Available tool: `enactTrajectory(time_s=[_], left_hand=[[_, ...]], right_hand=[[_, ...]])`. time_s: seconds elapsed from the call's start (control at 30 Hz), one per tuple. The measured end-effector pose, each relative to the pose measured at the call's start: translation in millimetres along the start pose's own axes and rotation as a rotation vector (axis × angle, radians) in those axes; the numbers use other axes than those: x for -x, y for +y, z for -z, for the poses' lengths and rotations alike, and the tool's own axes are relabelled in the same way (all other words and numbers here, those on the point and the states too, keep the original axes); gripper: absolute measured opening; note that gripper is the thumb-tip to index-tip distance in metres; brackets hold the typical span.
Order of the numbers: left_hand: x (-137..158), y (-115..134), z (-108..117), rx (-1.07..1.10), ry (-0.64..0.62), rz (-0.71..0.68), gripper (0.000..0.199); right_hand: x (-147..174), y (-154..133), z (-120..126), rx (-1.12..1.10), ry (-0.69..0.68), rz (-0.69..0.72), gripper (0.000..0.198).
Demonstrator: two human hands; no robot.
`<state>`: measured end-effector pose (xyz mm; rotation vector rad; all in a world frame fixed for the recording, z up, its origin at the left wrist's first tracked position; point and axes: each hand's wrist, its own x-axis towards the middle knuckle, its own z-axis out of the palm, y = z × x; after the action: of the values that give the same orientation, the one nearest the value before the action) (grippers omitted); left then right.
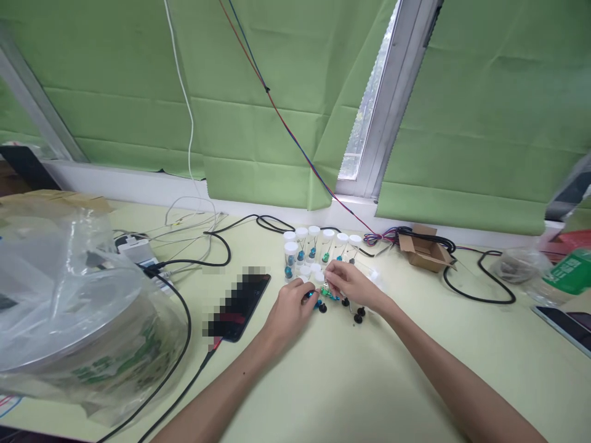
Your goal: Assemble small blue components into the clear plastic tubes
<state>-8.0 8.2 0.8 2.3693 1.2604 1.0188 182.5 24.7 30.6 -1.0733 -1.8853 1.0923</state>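
My left hand point(292, 303) is closed, thumb and curled fingers round a small shiny blue part point(310, 295) low over the table. My right hand point(349, 284) pinches beside it; what lies between its fingertips is too small to make out. Just under the right fingers is a group of small green and blue parts point(330, 294). Black round pieces point(358, 319) lie near both hands. Behind stand several clear tubes with white caps point(328, 234), each with a small blue or green part and thin wire-like stems inside. More white caps point(305, 269) partly show between the hands and tubes.
A phone point(252, 304) with a cable lies left of my hands. At far left stands a large container in a plastic bag point(92, 320). Black cables point(221, 261) cross the pale table point(295, 394). An open cardboard box point(425, 253) and a green-labelled plastic package point(570, 274) are at right.
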Motion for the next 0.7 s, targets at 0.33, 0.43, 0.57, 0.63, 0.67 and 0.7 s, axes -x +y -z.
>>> enactTrajectory(time_s=[0.33,0.43,0.57,0.63,0.67,0.7], left_hand=[[1.0,5.0,-3.7,0.054,0.045,0.046,0.023],[3.8,9.2,-7.0,0.045,-0.034,0.008,0.020],[5.8,12.0,-10.7,0.063,-0.065,-0.030,0.020],[5.7,12.0,-11.4,0.082,-0.057,-0.033,0.019],[5.5,11.9,-11.3,0.095,-0.048,-0.029,0.018],[5.1,11.7,-10.9,0.109,-0.036,-0.021,0.017]], right_hand=[[51.7,23.6,-51.3,0.251,0.495,0.243,0.029],[52.3,32.3,-58.0,0.304,0.517,0.298,0.023],[49.9,33.6,-57.1,0.335,0.560,0.400,0.015],[50.2,33.1,-54.7,0.337,0.573,0.421,0.014],[50.6,33.1,-53.5,0.334,0.582,0.422,0.014],[51.1,33.2,-52.5,0.332,0.595,0.421,0.014]])
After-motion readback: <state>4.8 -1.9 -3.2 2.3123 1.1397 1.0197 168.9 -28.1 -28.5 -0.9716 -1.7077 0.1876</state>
